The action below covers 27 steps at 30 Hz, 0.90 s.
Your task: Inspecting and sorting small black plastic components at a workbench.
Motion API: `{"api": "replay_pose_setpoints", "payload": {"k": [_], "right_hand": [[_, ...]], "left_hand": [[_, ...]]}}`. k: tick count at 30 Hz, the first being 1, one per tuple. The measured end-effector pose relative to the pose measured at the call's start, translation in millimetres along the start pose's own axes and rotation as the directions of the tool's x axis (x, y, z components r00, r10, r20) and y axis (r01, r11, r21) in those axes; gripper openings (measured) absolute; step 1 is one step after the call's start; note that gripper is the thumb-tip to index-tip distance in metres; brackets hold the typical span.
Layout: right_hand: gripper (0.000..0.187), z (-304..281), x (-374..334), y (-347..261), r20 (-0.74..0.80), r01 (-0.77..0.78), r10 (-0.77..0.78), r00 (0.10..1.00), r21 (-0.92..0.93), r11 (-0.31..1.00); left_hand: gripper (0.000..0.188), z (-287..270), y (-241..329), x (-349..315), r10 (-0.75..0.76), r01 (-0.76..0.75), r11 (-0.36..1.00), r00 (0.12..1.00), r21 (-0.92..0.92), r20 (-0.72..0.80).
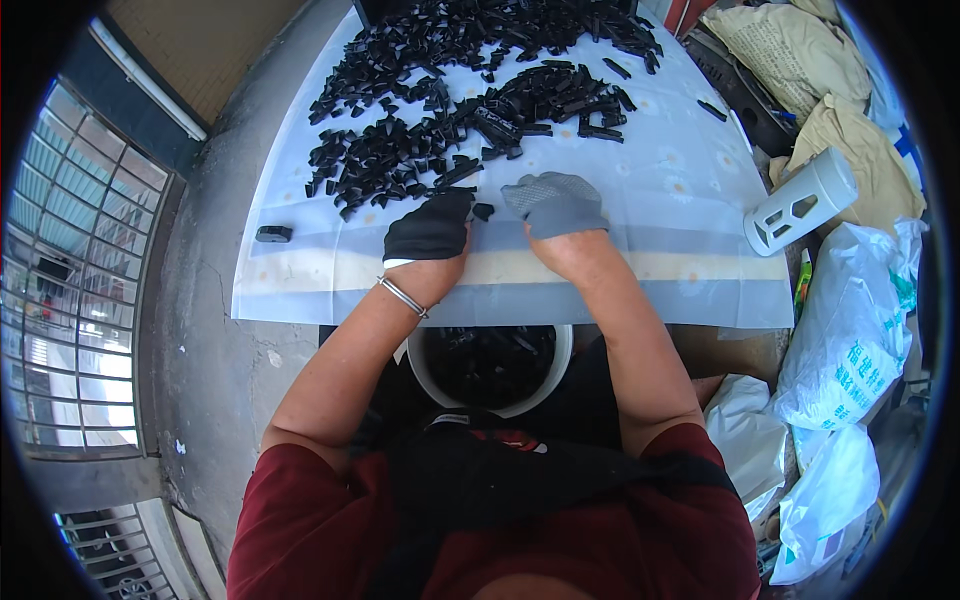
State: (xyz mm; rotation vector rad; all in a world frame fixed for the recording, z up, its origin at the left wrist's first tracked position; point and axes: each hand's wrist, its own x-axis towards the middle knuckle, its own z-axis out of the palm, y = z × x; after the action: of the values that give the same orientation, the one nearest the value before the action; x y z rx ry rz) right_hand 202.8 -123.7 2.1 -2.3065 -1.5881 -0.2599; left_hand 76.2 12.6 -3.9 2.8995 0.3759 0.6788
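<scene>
My left hand (428, 228), in a black glove, is closed at the near edge of a pile of small black plastic pieces (375, 165). Right beside its fingers is one small black piece (483, 211); whether they grip it or it lies on the table I cannot tell. My right hand (555, 205), in a grey glove, is a little to the right with its fingers curled down. What those fingers hold, if anything, is hidden under the glove. Both wrists are over the front part of the table, covered by a pale flowered cloth (680, 235).
Below the table edge, between my legs, stands a white bucket (564, 365) with black pieces inside. A lone black block (274, 234) lies at the left. A white cut-out cylinder (800, 202) leans at the right edge, near white plastic bags (850, 320) and beige sacks (795, 55).
</scene>
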Motion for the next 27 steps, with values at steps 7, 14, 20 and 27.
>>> {"api": "replay_pose_setpoints", "payload": {"k": [7,14,20,27], "right_hand": [[0.025,-26,-21,-8,-0.095,-0.065,0.08,0.992,0.155,0.986],[0.025,-19,-22,-25,-0.105,0.044,-0.027,0.994,0.171,0.984],[0.024,-11,-17,-33,-0.15,0.079,-0.049,0.987,0.204,0.976],[0.022,1,-24,-54,-0.29,0.223,-0.153,0.945,0.227,0.948]], "left_hand": [[0.021,-20,-6,-9,-0.039,0.046,0.996,0.995,-0.08,0.087],[0.026,-30,-13,-2,-0.122,0.144,0.977,0.983,-0.16,0.139],[0.025,-20,-13,3,0.01,-0.008,1.0,0.975,-0.01,0.221],[0.022,-19,-7,-18,-0.133,0.131,0.969,0.991,-0.211,0.002]]}}
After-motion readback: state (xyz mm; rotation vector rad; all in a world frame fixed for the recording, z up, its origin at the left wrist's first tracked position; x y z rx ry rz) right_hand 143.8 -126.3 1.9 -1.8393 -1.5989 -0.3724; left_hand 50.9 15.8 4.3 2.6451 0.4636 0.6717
